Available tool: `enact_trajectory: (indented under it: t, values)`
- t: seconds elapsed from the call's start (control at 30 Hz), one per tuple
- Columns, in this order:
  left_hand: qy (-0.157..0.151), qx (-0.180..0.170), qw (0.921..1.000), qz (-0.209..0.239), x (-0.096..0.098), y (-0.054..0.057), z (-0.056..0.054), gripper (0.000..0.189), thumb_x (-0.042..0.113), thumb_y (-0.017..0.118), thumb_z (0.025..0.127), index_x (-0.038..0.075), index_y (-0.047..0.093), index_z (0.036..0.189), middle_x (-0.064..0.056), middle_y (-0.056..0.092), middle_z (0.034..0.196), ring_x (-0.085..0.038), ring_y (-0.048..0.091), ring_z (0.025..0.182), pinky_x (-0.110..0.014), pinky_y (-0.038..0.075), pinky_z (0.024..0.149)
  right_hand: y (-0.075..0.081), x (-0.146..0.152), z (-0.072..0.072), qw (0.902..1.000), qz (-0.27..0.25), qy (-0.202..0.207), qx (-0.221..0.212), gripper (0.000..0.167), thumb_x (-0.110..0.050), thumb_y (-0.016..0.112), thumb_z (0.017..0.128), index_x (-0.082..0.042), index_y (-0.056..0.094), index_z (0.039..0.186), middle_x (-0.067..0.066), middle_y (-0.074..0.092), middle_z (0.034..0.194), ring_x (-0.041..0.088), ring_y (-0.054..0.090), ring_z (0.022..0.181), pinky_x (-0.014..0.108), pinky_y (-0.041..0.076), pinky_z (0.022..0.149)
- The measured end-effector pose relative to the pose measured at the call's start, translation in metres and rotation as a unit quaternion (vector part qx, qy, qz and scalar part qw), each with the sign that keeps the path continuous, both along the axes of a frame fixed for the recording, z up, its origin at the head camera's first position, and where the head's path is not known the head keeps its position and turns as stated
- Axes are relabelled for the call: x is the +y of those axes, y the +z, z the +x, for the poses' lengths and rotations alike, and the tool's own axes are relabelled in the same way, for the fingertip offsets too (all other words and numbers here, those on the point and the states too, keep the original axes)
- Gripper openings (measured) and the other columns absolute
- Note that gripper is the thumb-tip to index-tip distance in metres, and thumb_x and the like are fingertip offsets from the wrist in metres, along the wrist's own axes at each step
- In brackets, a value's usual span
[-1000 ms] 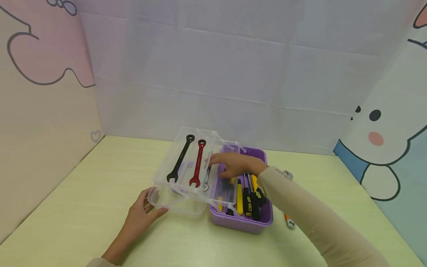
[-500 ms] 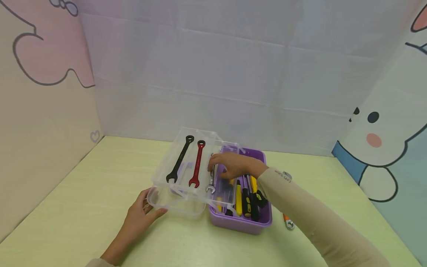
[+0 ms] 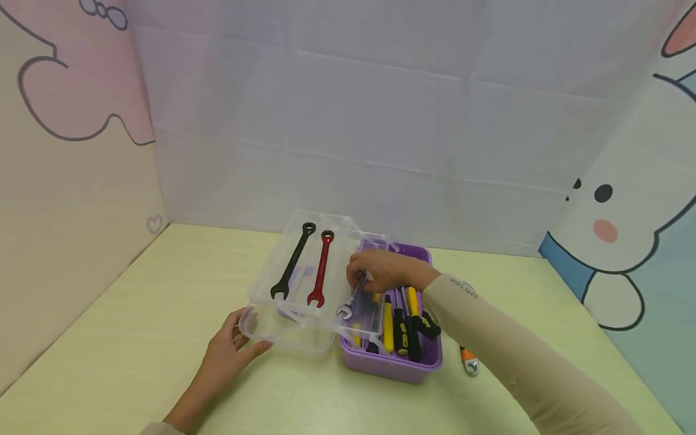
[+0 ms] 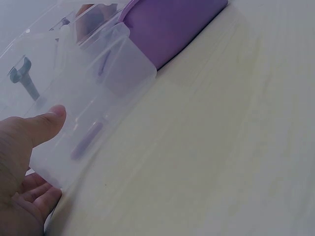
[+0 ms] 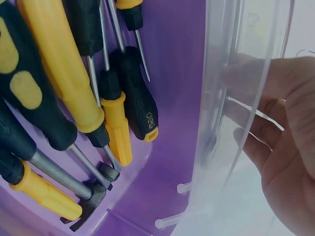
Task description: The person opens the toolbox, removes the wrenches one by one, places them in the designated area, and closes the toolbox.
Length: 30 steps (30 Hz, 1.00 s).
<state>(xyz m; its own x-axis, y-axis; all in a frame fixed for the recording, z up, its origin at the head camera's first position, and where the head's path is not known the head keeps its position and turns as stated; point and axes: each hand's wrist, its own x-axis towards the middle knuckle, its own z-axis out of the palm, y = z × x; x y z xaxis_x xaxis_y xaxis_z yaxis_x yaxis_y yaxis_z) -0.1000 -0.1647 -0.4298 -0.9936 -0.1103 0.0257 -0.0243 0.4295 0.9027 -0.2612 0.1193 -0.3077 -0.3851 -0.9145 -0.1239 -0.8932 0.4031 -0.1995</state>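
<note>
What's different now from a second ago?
The silver wrench moved right, toward the purple toolbox, and slants more; the right hand now grips it. The black wrench, the red wrench and the left hand at the clear lid stayed put.

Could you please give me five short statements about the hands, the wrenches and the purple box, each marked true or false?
1. The right hand holds the silver wrench. True.
2. In the head view, the black wrench lies to the left of the red wrench. True.
3. The left hand holds the red wrench. False: it is at the edge of the clear plastic.
4. The purple box has screwdrivers in it. True.
5. All the tools are inside the purple box. False: for one, an orange-handled tool lies on the table, to the right of the box.
</note>
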Motion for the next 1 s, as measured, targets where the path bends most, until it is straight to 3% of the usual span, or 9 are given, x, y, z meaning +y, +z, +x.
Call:
enact_trajectory:
  t: [0.4, 0.6, 1.0]
  values:
    - [-0.005, 0.019, 0.9998, 0.001, 0.0005, -0.0014, -0.0028, 0.076, 0.021, 0.077, 0.081, -0.001, 0.033, 0.139, -0.026, 0.044, 0.139, -0.043, 0.048, 0.126, -0.040, 0.048, 0.102, 0.0023, -0.0038, 0.0004, 0.9996, 0.025, 0.000, -0.012, 0.025, 0.011, 0.060, 0.070, -0.011, 0.060, 0.082, -0.002, 0.055, 0.082, 0.013, 0.050, 0.078, 0.021, 0.048, 0.073]
    - [-0.010, 0.024, 0.9997, -0.002, 0.0012, -0.0032, -0.0044, 0.077, 0.022, 0.077, 0.081, 0.000, 0.033, 0.140, -0.026, 0.044, 0.138, -0.043, 0.049, 0.126, -0.039, 0.048, 0.101, 0.0048, -0.0026, -0.0003, 0.9991, 0.041, -0.004, -0.011, 0.026, 0.012, 0.061, 0.070, -0.012, 0.056, 0.079, -0.003, 0.049, 0.078, 0.015, 0.049, 0.077, 0.020, 0.043, 0.069]
    - [0.001, 0.009, 0.9999, -0.010, 0.0000, -0.0005, -0.0053, 0.079, 0.024, 0.077, 0.080, 0.002, 0.032, 0.141, -0.025, 0.044, 0.139, -0.042, 0.048, 0.127, -0.041, 0.046, 0.103, 0.0059, -0.0009, -0.0022, 0.9988, 0.047, 0.016, -0.006, 0.027, 0.015, 0.061, 0.071, -0.011, 0.057, 0.074, -0.003, 0.053, 0.075, 0.010, 0.047, 0.073, 0.017, 0.046, 0.068]
